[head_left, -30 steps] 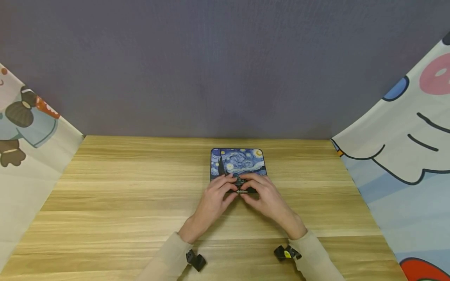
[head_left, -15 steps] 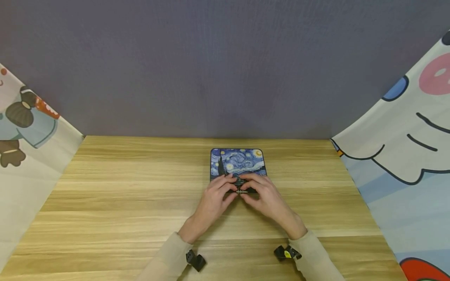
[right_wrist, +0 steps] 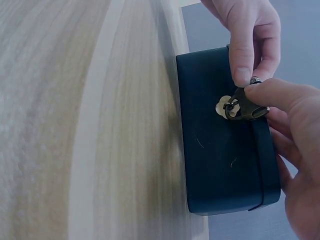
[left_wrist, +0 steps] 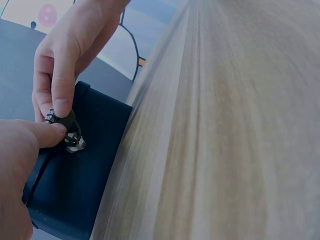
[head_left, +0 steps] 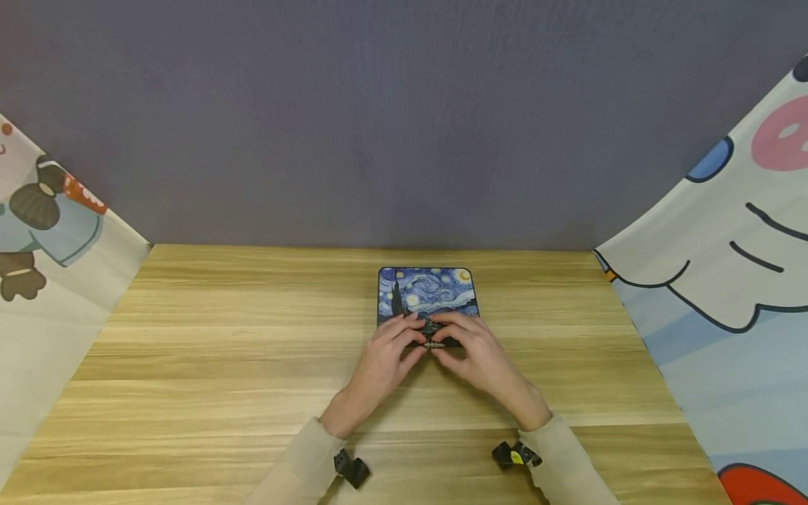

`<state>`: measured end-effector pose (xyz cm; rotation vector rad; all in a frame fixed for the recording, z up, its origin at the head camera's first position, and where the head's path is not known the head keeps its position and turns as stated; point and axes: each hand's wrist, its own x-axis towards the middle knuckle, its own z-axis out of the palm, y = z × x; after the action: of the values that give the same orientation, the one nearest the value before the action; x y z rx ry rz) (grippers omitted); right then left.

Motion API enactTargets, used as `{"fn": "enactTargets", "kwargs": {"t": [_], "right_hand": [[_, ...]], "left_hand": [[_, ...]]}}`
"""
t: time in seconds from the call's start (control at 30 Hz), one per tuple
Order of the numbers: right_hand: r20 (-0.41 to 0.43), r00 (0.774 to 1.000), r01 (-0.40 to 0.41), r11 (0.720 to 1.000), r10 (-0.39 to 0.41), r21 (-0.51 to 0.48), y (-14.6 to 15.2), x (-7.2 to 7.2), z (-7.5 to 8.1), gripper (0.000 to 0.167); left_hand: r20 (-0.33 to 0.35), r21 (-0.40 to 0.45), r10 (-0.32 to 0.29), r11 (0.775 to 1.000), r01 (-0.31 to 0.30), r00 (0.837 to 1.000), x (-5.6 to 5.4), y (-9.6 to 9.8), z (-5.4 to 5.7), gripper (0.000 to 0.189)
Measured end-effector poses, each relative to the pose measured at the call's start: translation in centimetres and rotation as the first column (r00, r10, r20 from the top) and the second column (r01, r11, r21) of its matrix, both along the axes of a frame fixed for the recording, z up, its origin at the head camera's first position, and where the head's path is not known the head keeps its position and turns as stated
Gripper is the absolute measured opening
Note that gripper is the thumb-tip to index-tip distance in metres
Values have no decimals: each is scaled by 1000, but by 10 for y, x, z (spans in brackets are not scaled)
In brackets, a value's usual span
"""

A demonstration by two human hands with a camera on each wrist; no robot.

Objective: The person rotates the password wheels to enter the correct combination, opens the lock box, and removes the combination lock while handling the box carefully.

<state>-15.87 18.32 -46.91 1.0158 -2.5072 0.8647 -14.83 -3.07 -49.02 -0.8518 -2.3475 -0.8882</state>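
Observation:
A dark tin box (right_wrist: 215, 165) with a swirling blue night-sky painting on its lid (head_left: 426, 289) sits toward the back of the table. On its front is a silvery flower-shaped plate (right_wrist: 221, 106) with a small metal loop. A small dark combination padlock (right_wrist: 246, 108) with number dials hangs at this loop, its shackle beside the plate. My left hand (head_left: 387, 353) pinches the padlock from the left between thumb and fingers. From the right, my right hand (head_left: 475, 351) pinches its other end, fingertips close to the left ones. The fingers partly hide the lock and the lid's front edge.
The wooden table (head_left: 221, 365) reaches around the box on all sides. A grey panel (head_left: 372, 126) stands behind its back edge. Printed cloths hang at the left (head_left: 63, 337) and right (head_left: 713, 280).

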Motion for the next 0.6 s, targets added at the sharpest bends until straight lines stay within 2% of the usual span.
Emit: {"fn": "enactTargets", "kwargs": {"t": [0.33,0.6], "right_hand": [[-4,1000,-8,1000,8,-11,0,0,0,27],[6,1000,-6,1000,6,-13,0,0,0,25]], "left_hand": [[15,-8,4,1000,-4,1000,1,0,1,17],[6,4,-1,1000,1,1000,0,1,1,18]]}}
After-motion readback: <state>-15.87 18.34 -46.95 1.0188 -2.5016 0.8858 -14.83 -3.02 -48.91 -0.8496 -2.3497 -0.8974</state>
